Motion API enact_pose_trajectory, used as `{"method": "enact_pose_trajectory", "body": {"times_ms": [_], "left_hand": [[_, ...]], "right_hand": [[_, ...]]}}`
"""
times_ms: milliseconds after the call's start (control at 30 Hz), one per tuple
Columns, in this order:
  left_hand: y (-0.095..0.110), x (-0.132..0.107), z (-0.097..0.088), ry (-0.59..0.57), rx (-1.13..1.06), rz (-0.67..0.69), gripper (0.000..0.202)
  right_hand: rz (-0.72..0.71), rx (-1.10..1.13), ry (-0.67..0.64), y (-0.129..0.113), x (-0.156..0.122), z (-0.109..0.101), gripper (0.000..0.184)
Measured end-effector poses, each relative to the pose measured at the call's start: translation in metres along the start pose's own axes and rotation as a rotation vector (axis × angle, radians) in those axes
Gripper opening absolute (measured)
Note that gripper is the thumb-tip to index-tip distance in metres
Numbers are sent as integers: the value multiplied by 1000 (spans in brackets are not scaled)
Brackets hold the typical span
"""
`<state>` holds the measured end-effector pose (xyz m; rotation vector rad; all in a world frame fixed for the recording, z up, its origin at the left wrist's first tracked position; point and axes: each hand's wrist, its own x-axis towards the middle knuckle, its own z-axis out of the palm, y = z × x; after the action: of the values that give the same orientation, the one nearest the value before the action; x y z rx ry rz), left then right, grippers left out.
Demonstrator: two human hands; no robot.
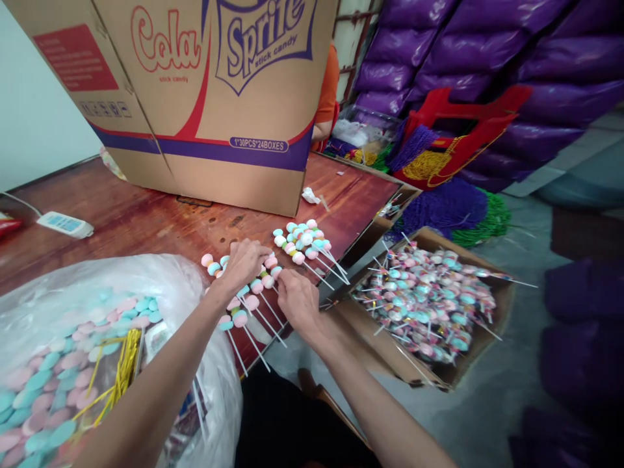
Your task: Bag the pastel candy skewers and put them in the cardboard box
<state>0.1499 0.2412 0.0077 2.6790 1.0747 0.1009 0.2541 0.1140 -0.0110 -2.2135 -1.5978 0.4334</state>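
Observation:
My left hand point(244, 261) rests curled on a row of pink, white and blue lollipops point(251, 302) laid on the wooden table point(146, 221), its fingers closed over the candy heads. Close to its right, my right hand point(298, 298) pinches at the sticks of the same row near the table's front edge. A second bunch of lollipops point(305, 240) lies just beyond both hands, sticks pointing right.
A clear plastic bag point(97, 325) of pink and blue candies with gold twist ties sits at the left. A big Cola/Sprite cardboard carton point(209, 130) stands behind. A low cardboard box point(433, 305) full of wrapped lollipops sits on the floor at right. Purple sacks point(487, 52) stand beyond.

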Motion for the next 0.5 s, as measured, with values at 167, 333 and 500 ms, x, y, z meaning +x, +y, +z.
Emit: {"method": "enact_pose_trajectory", "body": {"times_ms": [167,333,500], "left_hand": [[7,2,-6,60,12,-152,20],[0,19,-12,92,-254,-271,33],[6,55,-12,151,-264,-311,21]], "right_hand": [[-91,-87,74,16,-11,-8,27],[-50,-153,409,49,-12,-19,25],[45,-304,393,63,2,-17,26]]}}
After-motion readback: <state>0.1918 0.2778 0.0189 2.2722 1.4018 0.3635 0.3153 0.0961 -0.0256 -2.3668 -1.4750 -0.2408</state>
